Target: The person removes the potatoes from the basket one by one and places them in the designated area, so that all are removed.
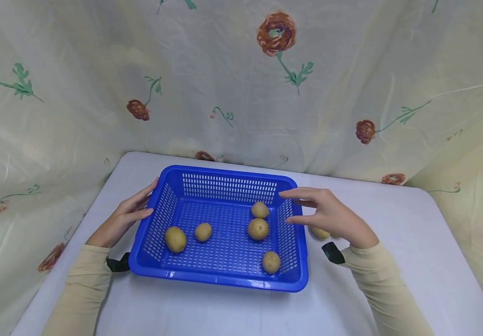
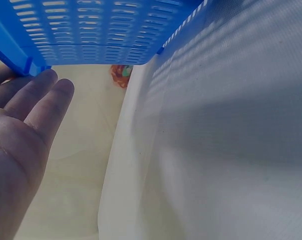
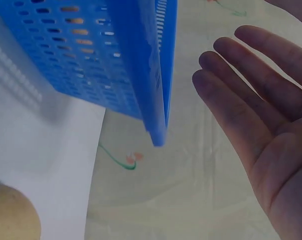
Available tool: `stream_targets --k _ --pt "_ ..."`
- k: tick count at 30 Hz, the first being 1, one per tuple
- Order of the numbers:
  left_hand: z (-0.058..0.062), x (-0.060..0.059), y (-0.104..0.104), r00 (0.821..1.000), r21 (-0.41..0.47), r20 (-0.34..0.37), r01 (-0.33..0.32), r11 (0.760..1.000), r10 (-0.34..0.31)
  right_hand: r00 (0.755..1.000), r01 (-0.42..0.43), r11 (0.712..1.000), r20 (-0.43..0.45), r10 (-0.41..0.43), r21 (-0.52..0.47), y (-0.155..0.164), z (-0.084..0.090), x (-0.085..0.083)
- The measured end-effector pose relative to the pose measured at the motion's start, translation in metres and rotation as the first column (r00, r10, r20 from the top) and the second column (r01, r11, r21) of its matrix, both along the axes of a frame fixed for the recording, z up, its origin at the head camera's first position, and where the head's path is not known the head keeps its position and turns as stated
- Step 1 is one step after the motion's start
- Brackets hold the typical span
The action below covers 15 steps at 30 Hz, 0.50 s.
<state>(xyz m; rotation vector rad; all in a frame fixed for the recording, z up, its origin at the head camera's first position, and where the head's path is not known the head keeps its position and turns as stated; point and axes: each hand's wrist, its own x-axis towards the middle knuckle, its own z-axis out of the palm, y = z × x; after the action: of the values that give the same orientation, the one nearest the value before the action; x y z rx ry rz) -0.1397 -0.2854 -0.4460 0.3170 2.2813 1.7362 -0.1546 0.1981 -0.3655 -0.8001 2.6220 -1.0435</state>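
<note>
In the head view, the blue basket (image 1: 216,279) is softly and evenly lit, with small glints caught along its near rim. Pale streaks of sheen are spread over the curtain (image 1: 208,56) behind the basket, while outlines are kept fairly crisp. In the left wrist view, striped shadow is cast on the tablecloth (image 2: 231,100) beside the basket, and a broad darker patch is laid farther from it. In the right wrist view, light is thrown in a lattice beside the basket; the right hand (image 3: 261,125), apart from the basket, is left in shade. Fine detail is softened in both wrist views.
</note>
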Motion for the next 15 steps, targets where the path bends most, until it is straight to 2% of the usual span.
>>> stream_targets --k 7,15 --pt "0.000 0.000 0.000 1.000 0.005 -0.008 0.006 1.000 -0.006 0.996 -0.087 0.996 0.006 0.087 -0.006 -0.013 0.001 -0.004" --pt "0.000 0.000 0.000 1.000 0.004 -0.006 0.003 1.000 -0.002 0.981 -0.194 0.980 -0.010 0.194 0.056 -0.030 0.004 -0.010"
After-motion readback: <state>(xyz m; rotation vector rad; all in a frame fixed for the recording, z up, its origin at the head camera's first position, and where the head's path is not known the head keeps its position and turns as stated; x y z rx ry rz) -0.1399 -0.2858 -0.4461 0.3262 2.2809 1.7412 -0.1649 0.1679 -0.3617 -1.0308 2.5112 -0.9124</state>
